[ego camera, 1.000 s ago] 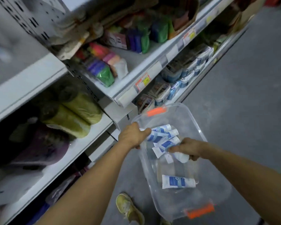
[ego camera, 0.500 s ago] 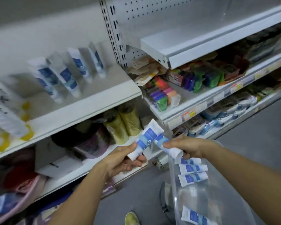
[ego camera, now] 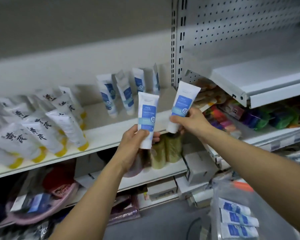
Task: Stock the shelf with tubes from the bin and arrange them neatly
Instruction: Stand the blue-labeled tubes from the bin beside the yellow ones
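On the head camera I have my left hand [ego camera: 133, 146] raised in front of the white shelf [ego camera: 100, 141], its fingers and thumb wrapped round the lower part of a blue-labelled tube [ego camera: 148, 116] that stands upright, cap end down. My right hand [ego camera: 192, 122] is just beside it, pinching the cap end of a second tube [ego camera: 182, 108], whose crimped top leans off to the right. The two held tubes are close but not touching. Behind them, at the back of the shelf, four matching tubes [ego camera: 125, 96] stand on their caps in a loose, leaning row. To the left of that row, white tubes with yellow caps [ego camera: 42, 135] fill the rest of the shelf. At the lower right corner sits the clear plastic bin [ego camera: 274, 205] with an orange latch [ego camera: 242, 185]. Three more blue-labelled tubes [ego camera: 235, 219] lie flat inside it, one against the next; the rest of its inside is too blurred for me to read.
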